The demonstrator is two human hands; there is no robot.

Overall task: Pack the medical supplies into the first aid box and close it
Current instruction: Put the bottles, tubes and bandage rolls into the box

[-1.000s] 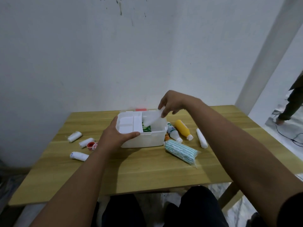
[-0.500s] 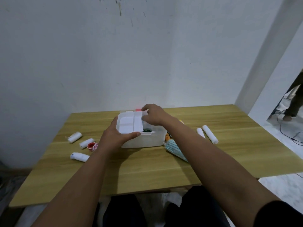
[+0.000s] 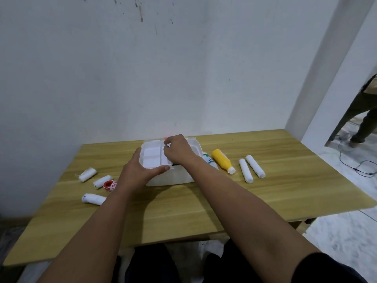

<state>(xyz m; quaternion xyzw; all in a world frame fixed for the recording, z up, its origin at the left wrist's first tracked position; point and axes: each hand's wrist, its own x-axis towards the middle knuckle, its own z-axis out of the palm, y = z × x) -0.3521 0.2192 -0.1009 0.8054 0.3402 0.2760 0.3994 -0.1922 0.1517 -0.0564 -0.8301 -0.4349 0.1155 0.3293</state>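
Note:
The white first aid box (image 3: 173, 177) stands open at the middle of the wooden table (image 3: 183, 211). My left hand (image 3: 138, 170) grips its front left corner, thumb along the rim. My right hand (image 3: 177, 152) is over the box, fingers curled on the white divided tray (image 3: 152, 158) that sits in its top. Right of the box lie a white bottle with green print (image 3: 209, 160), a yellow bottle (image 3: 222, 163) and two bandage rolls (image 3: 245, 173). To the left lie three more rolls (image 3: 87, 174) and a red tape roll (image 3: 108, 184). My right forearm hides the table by the box's right front.
A white wall rises straight behind the table. At the right is a doorway where a person's legs (image 3: 365, 119) show, with a black cable (image 3: 357, 164) on the floor. My knees are under the table's near edge.
My right hand, which held a white packet above the box, has gone down into the box and then left onto the tray. My left hand has stayed on the box.

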